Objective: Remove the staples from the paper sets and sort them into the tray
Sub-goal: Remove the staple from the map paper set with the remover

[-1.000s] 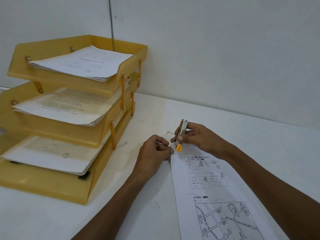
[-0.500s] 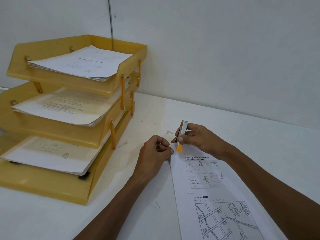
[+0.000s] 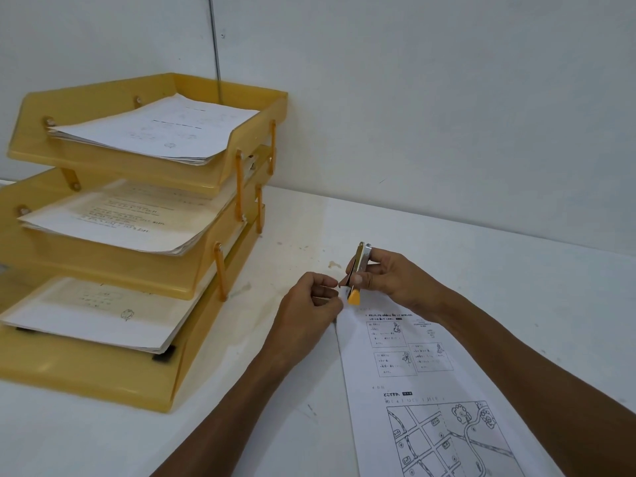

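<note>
White printed paper set [image 3: 423,373] lies flat on the table [image 3: 516,270], lower right, with its top-left corner between the two hands. Expect thin, light, limp sheets that are likely to tear at the staple, so take hold close beside the fastened corner, not mid-page. Left hand [image 3: 306,304] pinches that corner with curled fingers. Right hand [image 3: 392,273] grips a metal staple remover [image 3: 358,270], orange tip down at the corner. Three-tier yellow letter tray [image 3: 103,383], each tier holding sheets, stands well apart at left.

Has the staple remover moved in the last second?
No. The staple remover in the right hand stays at the corner of the paper set, equally far from the tray.
</note>
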### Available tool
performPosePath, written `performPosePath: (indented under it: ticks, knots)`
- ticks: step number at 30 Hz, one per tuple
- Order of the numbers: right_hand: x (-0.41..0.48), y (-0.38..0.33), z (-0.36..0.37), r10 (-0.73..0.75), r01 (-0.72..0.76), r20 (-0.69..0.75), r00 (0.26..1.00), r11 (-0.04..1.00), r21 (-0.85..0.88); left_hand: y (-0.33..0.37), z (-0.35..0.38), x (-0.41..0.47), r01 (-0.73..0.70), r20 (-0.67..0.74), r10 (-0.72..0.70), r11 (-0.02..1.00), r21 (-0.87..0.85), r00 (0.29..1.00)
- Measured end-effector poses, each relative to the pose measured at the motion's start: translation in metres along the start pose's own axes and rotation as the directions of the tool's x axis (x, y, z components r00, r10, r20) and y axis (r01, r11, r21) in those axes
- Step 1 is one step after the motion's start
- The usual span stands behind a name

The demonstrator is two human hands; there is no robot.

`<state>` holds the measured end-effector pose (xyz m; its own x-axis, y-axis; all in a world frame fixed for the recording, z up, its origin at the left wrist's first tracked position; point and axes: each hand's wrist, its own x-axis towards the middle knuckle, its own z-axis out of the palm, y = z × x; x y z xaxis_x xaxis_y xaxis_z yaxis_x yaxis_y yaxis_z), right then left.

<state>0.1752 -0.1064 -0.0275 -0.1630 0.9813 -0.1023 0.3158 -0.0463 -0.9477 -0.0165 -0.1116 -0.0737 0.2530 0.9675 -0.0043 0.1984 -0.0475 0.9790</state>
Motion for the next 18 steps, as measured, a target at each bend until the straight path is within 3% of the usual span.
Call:
performPosePath:
  ticks: [3,7,14,18]
  knots:
    - [-0.001,0.004,0.0,0.011,-0.011,0.014,1.0,1.0,0.014,0.004,0.003,-0.003,-0.028,0.066,0.026,0.999,0.02,0.997]
    - [0.0,0.004,0.003,0.017,-0.016,0.033,0.999,1.0,-0.017,0.0,0.009,-0.004,-0.062,-0.018,0.064,0.995,0.079,0.998]
    - [0.004,0.009,0.006,0.014,-0.011,0.029,0.999,0.997,-0.071,0.0,0.012,-0.002,-0.05,-0.047,0.056,0.992,0.118,0.997]
    - [0.005,0.008,0.004,0.036,-0.036,0.059,0.998,0.999,-0.002,-0.001,0.009,0.0,-0.05,-0.035,0.054,0.991,0.121,0.998]
